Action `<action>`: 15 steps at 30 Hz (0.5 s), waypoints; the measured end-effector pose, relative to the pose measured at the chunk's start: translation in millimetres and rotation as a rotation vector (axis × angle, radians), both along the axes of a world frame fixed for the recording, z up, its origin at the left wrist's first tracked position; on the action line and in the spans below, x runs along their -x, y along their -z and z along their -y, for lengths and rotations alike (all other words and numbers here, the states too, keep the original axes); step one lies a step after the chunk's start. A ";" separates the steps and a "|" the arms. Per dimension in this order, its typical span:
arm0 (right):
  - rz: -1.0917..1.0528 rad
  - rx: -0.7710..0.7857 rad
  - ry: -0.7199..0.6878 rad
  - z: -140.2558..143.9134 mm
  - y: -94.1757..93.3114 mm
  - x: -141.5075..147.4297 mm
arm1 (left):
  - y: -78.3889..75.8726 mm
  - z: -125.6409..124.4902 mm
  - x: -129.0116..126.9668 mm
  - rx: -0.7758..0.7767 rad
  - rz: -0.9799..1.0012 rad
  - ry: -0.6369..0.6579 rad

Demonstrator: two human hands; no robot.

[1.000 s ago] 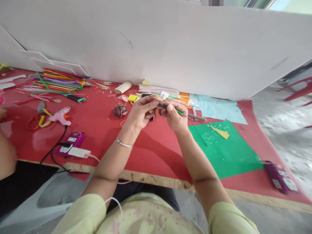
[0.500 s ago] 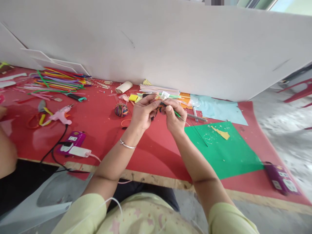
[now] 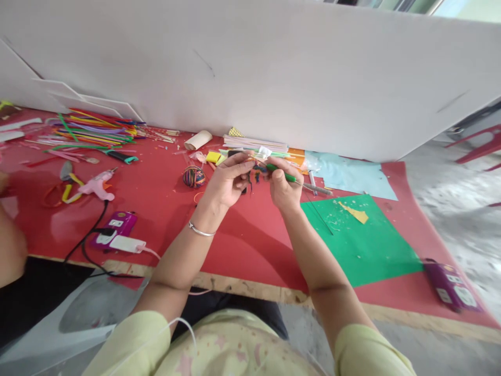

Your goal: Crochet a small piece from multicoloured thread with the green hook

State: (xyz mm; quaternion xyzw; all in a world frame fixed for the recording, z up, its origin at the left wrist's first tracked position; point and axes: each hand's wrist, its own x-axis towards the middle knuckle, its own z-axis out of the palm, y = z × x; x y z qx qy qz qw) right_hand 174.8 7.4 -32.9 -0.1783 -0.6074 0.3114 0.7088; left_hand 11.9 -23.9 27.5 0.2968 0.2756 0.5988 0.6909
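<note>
Left hand (image 3: 230, 180), centre of frame: fingers pinched on one small piece of multicoloured yarn work (image 3: 257, 173), apparently to steady it; stitches too small to tell.

Right hand (image 3: 286, 187), just right of it: closed round one slim tool with green handle and thin metal shaft (image 3: 290, 178), held much like a pen, seemingly for fine control, one end towards the yarn work.

One round ball of multicoloured yarn (image 3: 193, 177), left of the hands, resting on the red-covered worktop (image 3: 242, 250); probably kept near for easy reach.

One flat green sheet (image 3: 364, 256), right of frame; yellow scrap (image 3: 355, 213) on top.

One pink glue gun (image 3: 96, 187), left of frame.

One bundle of coloured strips (image 3: 99, 129), upper left, likely stored there away from the arms.
</note>
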 end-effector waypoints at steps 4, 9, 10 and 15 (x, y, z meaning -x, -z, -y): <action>0.002 0.034 -0.003 -4.3 1.0 -4.5 | -3.0 0.9 -0.9 0.045 0.018 0.021; 0.027 0.028 0.041 -1.2 -3.7 -5.3 | -7.5 1.3 0.7 0.046 0.013 -0.013; 0.032 0.024 0.044 -0.8 -4.4 -5.3 | -7.9 1.3 1.3 0.045 0.013 -0.018; 0.078 -0.055 0.081 -0.1 -9.4 -7.3 | -7.3 0.2 4.3 0.026 0.004 -0.009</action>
